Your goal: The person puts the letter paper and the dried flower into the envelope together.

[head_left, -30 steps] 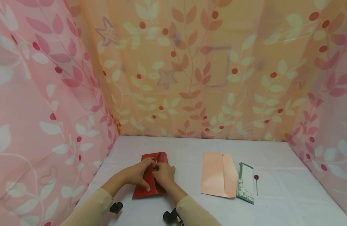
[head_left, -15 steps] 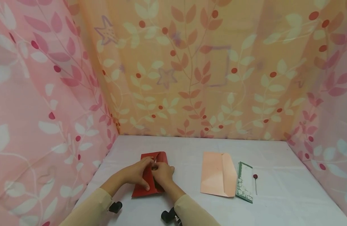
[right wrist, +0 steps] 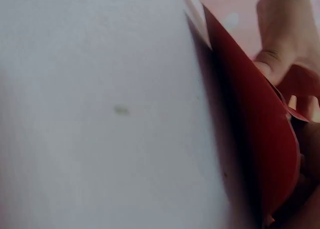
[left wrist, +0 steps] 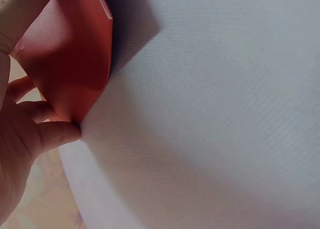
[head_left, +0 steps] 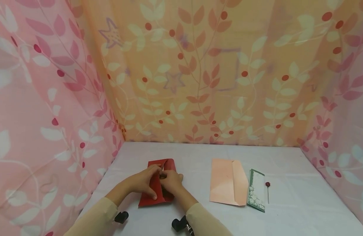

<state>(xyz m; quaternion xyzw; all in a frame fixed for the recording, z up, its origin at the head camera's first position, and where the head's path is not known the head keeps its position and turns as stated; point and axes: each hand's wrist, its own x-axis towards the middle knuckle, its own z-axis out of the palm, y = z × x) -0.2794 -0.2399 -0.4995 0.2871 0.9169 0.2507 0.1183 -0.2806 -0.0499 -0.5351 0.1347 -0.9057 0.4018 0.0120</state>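
Note:
A red envelope (head_left: 149, 200) lies on the left part of the table, its flap folded out to the right. My left hand (head_left: 141, 182) grips its left side, thumb spread over the front and fingers at the upper edge of the opening. In the left wrist view the fingers of the left hand (left wrist: 17, 144) hold the paper's edge while the thumb presses its face. At the opening, my right hand (head_left: 171, 182) has its fingers curled in over the flap, pinching the paper there. What lies inside the pocket is hidden by the hands.
A peach envelope (head_left: 221, 182) lies flat right of centre with its flap open. Beside it are a green-bordered white floral card (head_left: 257, 190) and a small dark red rose on a thin stem (head_left: 268, 185). Patterned curtains (head_left: 199, 72) surround the white-covered table (head_left: 299, 183).

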